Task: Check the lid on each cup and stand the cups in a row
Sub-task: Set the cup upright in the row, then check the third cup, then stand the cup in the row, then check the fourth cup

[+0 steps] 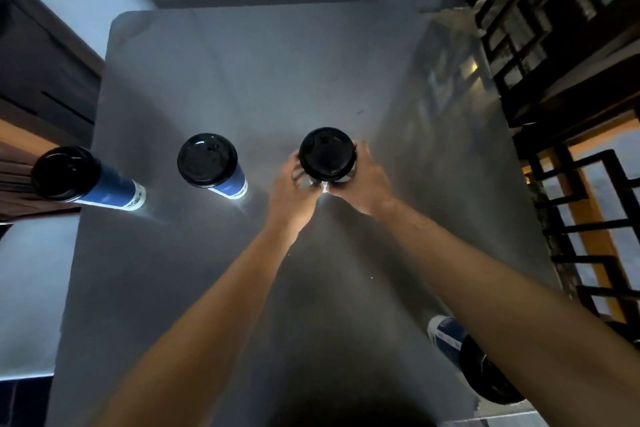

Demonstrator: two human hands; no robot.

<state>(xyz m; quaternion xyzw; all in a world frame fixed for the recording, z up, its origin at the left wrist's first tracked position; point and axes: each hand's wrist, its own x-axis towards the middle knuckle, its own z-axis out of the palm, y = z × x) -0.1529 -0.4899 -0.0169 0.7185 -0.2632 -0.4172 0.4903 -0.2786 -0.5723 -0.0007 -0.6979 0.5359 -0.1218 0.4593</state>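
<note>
— Both hands are on the third cup (327, 163) now. See how the left hand (294, 185) and the right hand (360, 180) wrap round its body just below the black lid (327, 153)? Each grip is clamped on the cup, one from either side.

— Where does it sit against the others?

— Upright, right of the middle cup (211, 165), which stands right of the far-left cup (83, 177). The three look roughly level across the grey surface (277, 73), though I can't tell whether the held one is resting on it or just above.

— So what would make this step go well?

— I'd keep the squeeze light. Paper walls give, and a hard pinch could pop the lid loose. Better to steady the body with one hand and press round the lid's rim with the other, feeling for a seated edge all the way round.

— And the row?

— Match the gap between the first two, I'd say, and keep the same line. Then there's the fourth cup (464, 354) near the right forearm, close to the surface's near edge. An elbow swinging back could catch it, so I'd mind that.
</note>
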